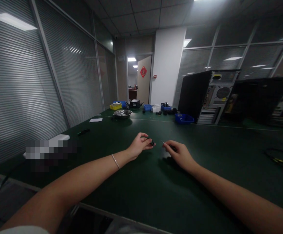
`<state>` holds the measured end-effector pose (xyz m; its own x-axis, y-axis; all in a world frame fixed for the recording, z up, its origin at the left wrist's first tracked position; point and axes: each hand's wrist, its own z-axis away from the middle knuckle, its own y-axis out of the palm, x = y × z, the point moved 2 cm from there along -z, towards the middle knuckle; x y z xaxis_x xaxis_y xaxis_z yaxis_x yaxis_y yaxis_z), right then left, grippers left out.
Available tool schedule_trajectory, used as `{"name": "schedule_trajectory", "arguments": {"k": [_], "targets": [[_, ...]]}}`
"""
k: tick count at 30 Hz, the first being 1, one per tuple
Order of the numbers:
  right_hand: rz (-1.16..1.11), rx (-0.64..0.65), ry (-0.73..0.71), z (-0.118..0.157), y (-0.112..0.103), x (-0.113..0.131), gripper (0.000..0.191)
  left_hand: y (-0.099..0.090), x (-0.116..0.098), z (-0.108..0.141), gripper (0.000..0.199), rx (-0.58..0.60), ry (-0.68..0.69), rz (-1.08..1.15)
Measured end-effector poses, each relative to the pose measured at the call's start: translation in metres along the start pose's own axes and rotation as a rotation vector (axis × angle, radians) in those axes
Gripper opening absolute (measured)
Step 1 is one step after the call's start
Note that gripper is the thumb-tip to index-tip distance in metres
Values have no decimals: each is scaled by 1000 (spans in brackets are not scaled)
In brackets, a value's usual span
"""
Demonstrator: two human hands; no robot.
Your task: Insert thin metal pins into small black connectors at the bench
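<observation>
My left hand [140,145], with a bracelet at its wrist, reaches over the middle of the green table [131,188]. Its fingers are closed on a small dark part [152,142], too small to name. A short way to the right, my right hand [179,152] is closed in a pinch on a thin metal-tipped piece [162,141]. The thin tip points toward the dark part, with a small gap between them. Most of what my right hand holds is hidden by its fingers.
A steel bowl [122,114] sits at the back left, with a white paper [96,120] nearby. A blue bin [184,118] stands before a black computer case [197,94]. Black cables [281,157] lie at the right, a white device [58,140] at the left.
</observation>
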<state>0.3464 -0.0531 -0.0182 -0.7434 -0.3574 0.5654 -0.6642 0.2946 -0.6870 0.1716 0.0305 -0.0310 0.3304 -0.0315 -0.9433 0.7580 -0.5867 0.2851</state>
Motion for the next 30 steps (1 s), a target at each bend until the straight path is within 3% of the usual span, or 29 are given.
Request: {"name": "schedule_trajectory", "arguments": {"k": [5, 10, 15, 20, 30], "targets": [[-35, -6, 12, 1, -1, 3, 28, 1, -1, 0, 25, -51, -48, 16], [-37, -18, -32, 2, -2, 6, 29, -8, 4, -7, 25, -108, 60, -93], [-12, -30, -29, -2, -2, -3, 28, -17, 6, -10, 31, -11, 64, -242], [84, -12, -45, -7, -1, -12, 26, -14, 8, -11, 32, 40, 50, -229], [274, 78, -91, 0, -3, 1, 28, -6, 7, -8, 30, 133, 26, -321]]}}
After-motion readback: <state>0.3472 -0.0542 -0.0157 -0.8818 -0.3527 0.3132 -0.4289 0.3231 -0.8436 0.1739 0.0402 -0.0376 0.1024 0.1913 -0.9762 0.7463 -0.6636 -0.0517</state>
